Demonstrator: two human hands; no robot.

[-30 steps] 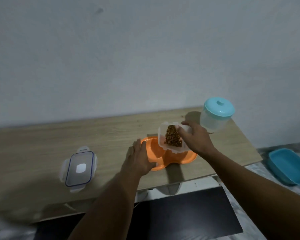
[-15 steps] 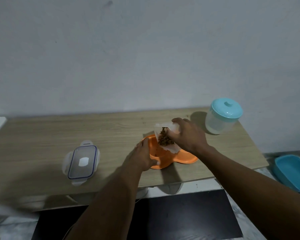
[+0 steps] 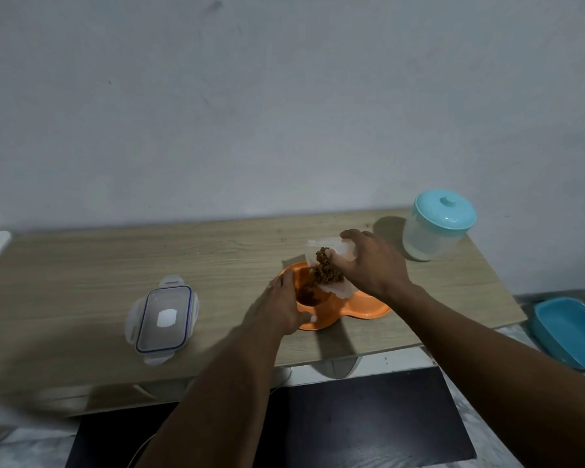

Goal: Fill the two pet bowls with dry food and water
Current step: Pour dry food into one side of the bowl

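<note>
Container (image 3: 342,289) tipped steeper; right hand (image 3: 368,265) grips it, left hand (image 3: 277,307) holds bowl (image 3: 363,307); wooden table (image 3: 217,258).

You are in a home, by the look of it, in a plain room; your work surface is a light wood-grain table (image 3: 81,265) pushed against a bare, scuffed painted wall (image 3: 284,96); on it sit household plastics: an orange double pet bowl (image 3: 368,307), a clip-lock container lid (image 3: 164,319) and a clear jar with a teal lid (image 3: 436,224); a blue plastic tub (image 3: 568,329) lies on the pale marbled floor (image 3: 487,444) to your right; a dark mat (image 3: 352,417) lies below the table edge.
</note>
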